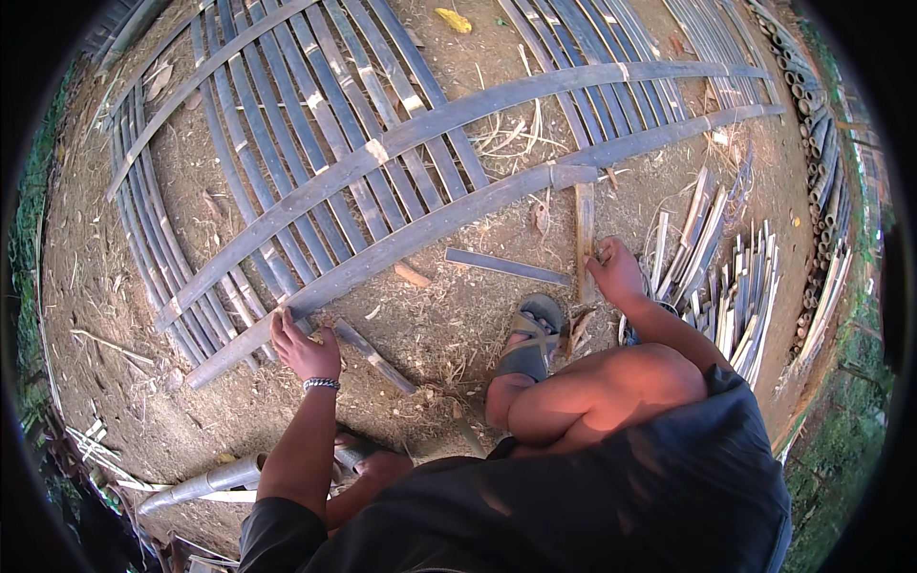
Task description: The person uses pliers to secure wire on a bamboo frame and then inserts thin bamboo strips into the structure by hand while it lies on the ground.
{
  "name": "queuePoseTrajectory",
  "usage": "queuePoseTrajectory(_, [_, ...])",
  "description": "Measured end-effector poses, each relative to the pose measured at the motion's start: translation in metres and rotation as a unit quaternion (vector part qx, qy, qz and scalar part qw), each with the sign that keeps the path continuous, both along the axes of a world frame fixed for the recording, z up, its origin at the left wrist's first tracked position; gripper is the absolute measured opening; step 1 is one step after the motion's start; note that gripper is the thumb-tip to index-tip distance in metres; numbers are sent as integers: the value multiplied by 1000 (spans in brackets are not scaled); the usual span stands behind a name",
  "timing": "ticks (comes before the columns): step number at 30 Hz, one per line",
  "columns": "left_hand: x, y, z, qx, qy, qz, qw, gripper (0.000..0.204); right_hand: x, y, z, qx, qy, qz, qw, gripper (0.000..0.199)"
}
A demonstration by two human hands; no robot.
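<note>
A lattice of split bamboo slats lies on the dirt before me, with a long near cross-slat (382, 250) bowed by the lens. My left hand (308, 351) is at that slat's near edge, fingers stretched and fingertips touching it, thumb apart. Just right of this hand, a short bamboo piece (374, 356) lies on the ground. My right hand (621, 273) has its fingers bent and closed at the edge of a short brown bamboo strip (585, 229), whose far end meets the cross-slat. Left of the strip lies a flat grey bamboo slat (506, 266).
Bundles of split bamboo sticks (750, 286) stand right of my right arm. Stacked bamboo poles (820, 143) line the right edge. A second slatted panel (611, 67) lies farther off. My sandalled foot (530, 339) is between my hands. A thick bamboo pole (201, 484) lies lower left.
</note>
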State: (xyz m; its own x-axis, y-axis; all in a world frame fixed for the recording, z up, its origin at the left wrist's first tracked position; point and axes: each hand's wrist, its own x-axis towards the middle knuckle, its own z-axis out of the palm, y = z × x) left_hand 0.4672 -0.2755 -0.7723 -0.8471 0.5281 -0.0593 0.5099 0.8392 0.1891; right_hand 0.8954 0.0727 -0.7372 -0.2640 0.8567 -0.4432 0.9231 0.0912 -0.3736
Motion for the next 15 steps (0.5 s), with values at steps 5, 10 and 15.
queuePoseTrajectory(5, [0,1,-1,-2,-1,-5,1000,84,3,9,-5,5,6,-15,1000,48])
queuePoseTrajectory(10, [-2,-4,-10,4,20,-16,1000,85,-14,4,-18,-5,-35,-40,999,55])
queuePoseTrajectory(15, [-5,-9,-15,-7,28,-32,999,89,-15,-65,1,145,38,68,986,52])
